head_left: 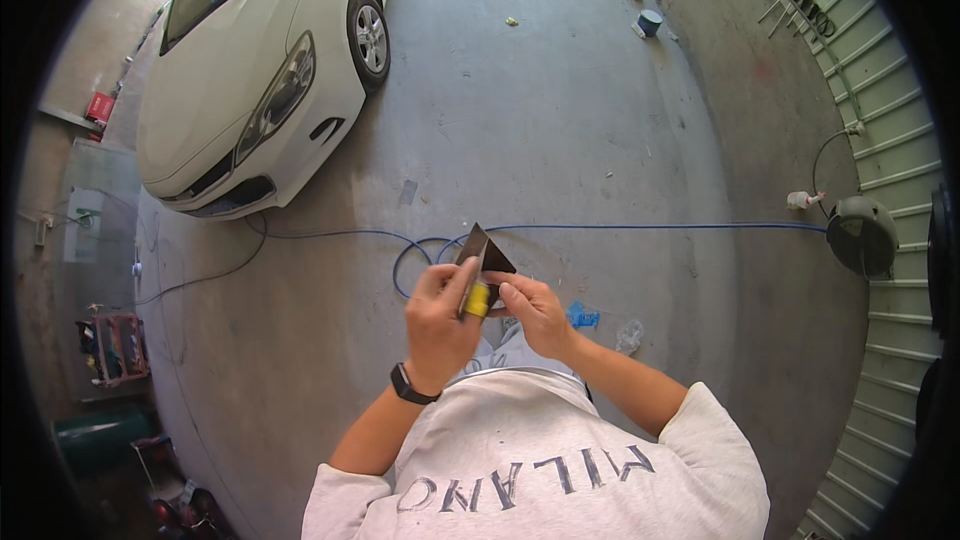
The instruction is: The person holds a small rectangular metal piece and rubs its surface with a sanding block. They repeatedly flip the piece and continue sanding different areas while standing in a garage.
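In front of my waist, both hands are close together. My left hand [440,328], with a black watch [412,386] on its wrist, is closed on a thin scraper with a yellow part [478,299]. Beside it, a dark, flat plate [496,254] with a pointed top rises between the hands. The fingers of my right hand [535,316] are closed on the lower right edge of this plate. Whether the plate and the yellow-edged piece are one thing or two, I cannot tell. My left fingers are slightly blurred.
A white car [250,60] stands at the far left. A blue hose [640,227] crosses the grey floor, looping beyond my hands. A round reel [862,237] sits by the ribbed right wall. Blue wrapping [582,316] and clear plastic [629,337] lie near my right forearm. A can [650,22] stands far right.
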Motion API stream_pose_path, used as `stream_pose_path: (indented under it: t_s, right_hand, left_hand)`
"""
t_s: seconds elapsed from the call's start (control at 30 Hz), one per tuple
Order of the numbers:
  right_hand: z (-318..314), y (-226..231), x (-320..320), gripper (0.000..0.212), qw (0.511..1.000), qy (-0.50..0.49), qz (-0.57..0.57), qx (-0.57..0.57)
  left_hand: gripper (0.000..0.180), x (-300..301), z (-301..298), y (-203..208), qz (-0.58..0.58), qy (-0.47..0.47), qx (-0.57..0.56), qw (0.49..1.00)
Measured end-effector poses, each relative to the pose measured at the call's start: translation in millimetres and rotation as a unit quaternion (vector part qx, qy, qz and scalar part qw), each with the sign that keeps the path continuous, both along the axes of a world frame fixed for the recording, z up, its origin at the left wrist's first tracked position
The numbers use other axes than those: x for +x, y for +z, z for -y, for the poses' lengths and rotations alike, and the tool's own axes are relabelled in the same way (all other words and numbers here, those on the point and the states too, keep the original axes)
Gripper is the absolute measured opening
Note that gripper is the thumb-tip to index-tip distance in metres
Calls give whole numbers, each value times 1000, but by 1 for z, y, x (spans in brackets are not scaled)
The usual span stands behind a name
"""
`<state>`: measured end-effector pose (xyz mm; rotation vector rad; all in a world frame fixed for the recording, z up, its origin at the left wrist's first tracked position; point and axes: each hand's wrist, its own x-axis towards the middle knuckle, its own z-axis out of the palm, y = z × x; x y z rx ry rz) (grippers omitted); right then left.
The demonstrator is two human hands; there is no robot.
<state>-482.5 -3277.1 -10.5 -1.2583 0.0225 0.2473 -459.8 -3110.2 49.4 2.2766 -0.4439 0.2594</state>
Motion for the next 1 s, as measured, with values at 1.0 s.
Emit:
stream_pose_path:
  t_s: [1.0]
  right_hand:
    - [148, 31, 361, 60, 918, -306, -158, 199]
  left_hand:
    - [28, 447, 107, -49, -609, -211, -541, 540]
